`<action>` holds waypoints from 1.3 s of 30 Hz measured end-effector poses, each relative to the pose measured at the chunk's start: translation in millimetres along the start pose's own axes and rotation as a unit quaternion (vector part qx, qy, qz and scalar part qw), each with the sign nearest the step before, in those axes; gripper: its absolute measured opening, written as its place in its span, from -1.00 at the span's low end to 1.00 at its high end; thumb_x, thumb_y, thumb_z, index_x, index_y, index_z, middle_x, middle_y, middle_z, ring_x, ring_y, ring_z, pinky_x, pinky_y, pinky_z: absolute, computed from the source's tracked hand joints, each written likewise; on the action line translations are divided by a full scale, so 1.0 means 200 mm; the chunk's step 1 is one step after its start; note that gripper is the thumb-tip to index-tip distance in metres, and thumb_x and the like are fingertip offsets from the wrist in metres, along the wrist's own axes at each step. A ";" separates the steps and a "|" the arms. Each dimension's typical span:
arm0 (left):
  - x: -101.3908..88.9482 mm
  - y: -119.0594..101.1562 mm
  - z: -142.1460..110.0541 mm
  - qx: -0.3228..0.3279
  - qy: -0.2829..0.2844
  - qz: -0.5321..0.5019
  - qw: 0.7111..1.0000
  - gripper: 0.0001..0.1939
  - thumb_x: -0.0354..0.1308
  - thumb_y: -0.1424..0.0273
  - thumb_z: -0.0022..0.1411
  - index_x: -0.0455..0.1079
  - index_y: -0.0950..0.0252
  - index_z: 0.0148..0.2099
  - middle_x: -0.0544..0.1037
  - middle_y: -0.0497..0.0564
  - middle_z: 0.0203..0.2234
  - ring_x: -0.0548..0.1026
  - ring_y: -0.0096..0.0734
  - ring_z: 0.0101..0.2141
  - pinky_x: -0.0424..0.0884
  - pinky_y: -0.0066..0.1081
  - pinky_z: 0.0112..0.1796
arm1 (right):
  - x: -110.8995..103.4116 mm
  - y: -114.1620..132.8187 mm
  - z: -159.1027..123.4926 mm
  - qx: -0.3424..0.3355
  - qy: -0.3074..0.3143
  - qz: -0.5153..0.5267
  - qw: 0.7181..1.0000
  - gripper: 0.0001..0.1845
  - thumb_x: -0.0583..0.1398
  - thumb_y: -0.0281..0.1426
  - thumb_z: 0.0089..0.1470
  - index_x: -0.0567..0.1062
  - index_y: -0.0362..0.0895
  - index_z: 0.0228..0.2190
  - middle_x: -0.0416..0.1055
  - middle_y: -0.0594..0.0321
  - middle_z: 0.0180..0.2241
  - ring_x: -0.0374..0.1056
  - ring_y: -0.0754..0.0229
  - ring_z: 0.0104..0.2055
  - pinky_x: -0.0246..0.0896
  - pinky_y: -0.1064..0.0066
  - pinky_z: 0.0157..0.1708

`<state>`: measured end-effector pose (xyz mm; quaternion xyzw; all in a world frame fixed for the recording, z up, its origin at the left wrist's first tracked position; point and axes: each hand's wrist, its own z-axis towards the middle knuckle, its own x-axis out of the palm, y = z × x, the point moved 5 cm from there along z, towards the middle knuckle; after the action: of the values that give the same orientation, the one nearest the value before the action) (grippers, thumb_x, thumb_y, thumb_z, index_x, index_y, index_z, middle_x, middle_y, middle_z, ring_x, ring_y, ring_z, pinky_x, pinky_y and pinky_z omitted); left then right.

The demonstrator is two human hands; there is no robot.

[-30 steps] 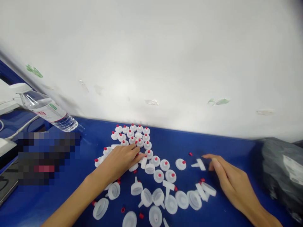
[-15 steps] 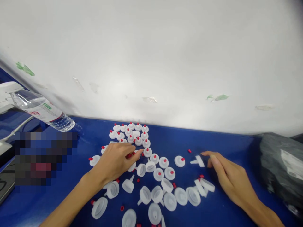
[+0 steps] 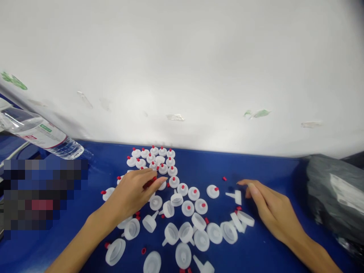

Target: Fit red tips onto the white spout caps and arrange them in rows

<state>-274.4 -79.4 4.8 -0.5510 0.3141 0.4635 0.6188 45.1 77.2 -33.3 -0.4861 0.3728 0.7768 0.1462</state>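
Reaching in from the left, my left hand is over the scattered white nozzle caps, its fingers curled. Red shows between thumb and fingers, but what the hand grips is hidden. Several white nozzle caps with red tips stand upright around and beyond it. Closer to me, untipped white nozzle caps lie tipped over or upside down. On the right, my right hand has its index finger extended and thumb apart, holding nothing visible. Just left of its fingertips is a white nozzle cap on its side; a loose red tip lies beyond.
A clear water bottle leans at the left, above a blurred-out patch. A dark plastic bag sits on the right. The blue tabletop meets a white wall at the back.
The view has shifted slightly, moving the scene left. My left hand has drawn back a little, uncovering a nozzle cap below its thumb. My right hand looks much the same.
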 end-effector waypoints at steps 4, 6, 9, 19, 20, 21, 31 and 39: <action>-0.02 -0.01 0.00 -0.013 0.001 -0.027 1.000 -0.51 -0.11 0.25 0.48 0.05 0.26 -0.54 0.18 -0.16 -0.71 0.13 -0.56 -0.66 0.02 -0.44 -0.53 | 0.00 0.00 0.00 0.002 -0.001 0.001 1.000 -0.60 -0.05 -0.22 0.38 0.56 -0.03 -0.14 0.59 0.26 -0.34 0.55 0.16 -0.35 0.45 0.39 -0.31; -0.03 0.00 0.00 -0.018 -0.003 -0.032 0.999 -0.51 -0.14 0.27 0.48 0.04 0.26 -0.54 0.18 -0.16 -0.72 0.13 -0.56 -0.66 0.03 -0.43 -0.53 | 0.01 0.00 0.00 0.002 0.001 0.002 1.000 -0.60 -0.05 -0.22 0.38 0.55 -0.03 -0.13 0.59 0.27 -0.35 0.55 0.15 -0.35 0.44 0.38 -0.31; -0.04 0.00 0.00 -0.024 -0.007 -0.035 0.999 -0.52 -0.15 0.27 0.47 0.06 0.26 -0.55 0.18 -0.15 -0.72 0.14 -0.55 -0.66 0.04 -0.43 -0.53 | 0.00 0.00 0.00 0.004 -0.003 0.001 1.000 -0.61 -0.04 -0.23 0.38 0.55 -0.03 -0.14 0.58 0.26 -0.35 0.54 0.15 -0.35 0.42 0.37 -0.31; -0.03 0.00 -0.02 -0.047 -0.035 -0.017 0.998 -0.51 -0.16 0.25 0.48 -0.01 0.25 -0.55 0.15 -0.15 -0.74 0.13 -0.55 -0.69 0.03 -0.42 -0.54 | -0.07 0.34 -0.04 -0.115 -0.079 -0.008 0.990 -0.86 0.20 -0.41 0.25 0.49 -0.04 -0.14 0.53 0.19 -0.27 0.44 0.11 -0.28 0.32 0.26 -0.21; -0.02 0.00 -0.02 -0.042 -0.034 -0.017 0.998 -0.51 -0.14 0.25 0.47 0.00 0.25 -0.55 0.15 -0.16 -0.74 0.14 -0.55 -0.69 0.02 -0.42 -0.55 | -0.05 0.38 -0.04 -0.130 -0.067 -0.008 0.989 -0.82 0.21 -0.41 0.24 0.49 -0.04 -0.11 0.52 0.17 -0.24 0.44 0.09 -0.23 0.33 0.25 -0.19; -0.02 -0.01 -0.02 -0.038 -0.031 -0.018 0.999 -0.51 -0.13 0.25 0.47 0.01 0.25 -0.55 0.16 -0.16 -0.74 0.14 -0.55 -0.69 0.02 -0.42 -0.55 | -0.04 0.42 -0.04 -0.142 -0.052 -0.010 0.988 -0.79 0.22 -0.39 0.23 0.48 -0.04 -0.07 0.51 0.14 -0.19 0.44 0.07 -0.18 0.34 0.22 -0.16; -0.06 0.00 -0.03 -0.069 0.005 -0.115 0.991 -0.51 -0.18 0.24 0.50 0.29 0.27 -0.46 0.31 -0.15 -0.66 0.28 -0.53 -0.61 0.15 -0.44 -0.47 | 0.13 0.66 0.14 -0.198 0.106 -0.103 0.969 -0.52 0.13 -0.02 0.27 0.39 0.02 0.11 0.41 0.06 -0.02 0.40 -0.10 -0.05 0.37 -0.04 -0.10; -0.09 0.06 -0.06 -0.119 -0.018 -0.142 0.983 -0.53 -0.17 0.21 0.50 0.30 0.28 -0.44 0.11 -0.18 -0.67 0.11 -0.54 -0.62 0.06 -0.43 -0.52 | 0.26 0.68 0.14 -0.250 0.180 -0.113 0.945 -0.87 0.09 -0.26 0.35 0.36 -0.04 -0.19 0.34 0.26 -0.30 0.40 0.14 -0.34 0.08 0.38 -0.54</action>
<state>-291.8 -95.0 14.7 -0.6511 0.1646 0.4150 0.6138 -79.3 -2.1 -11.7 -0.6777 0.1295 0.7229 0.0369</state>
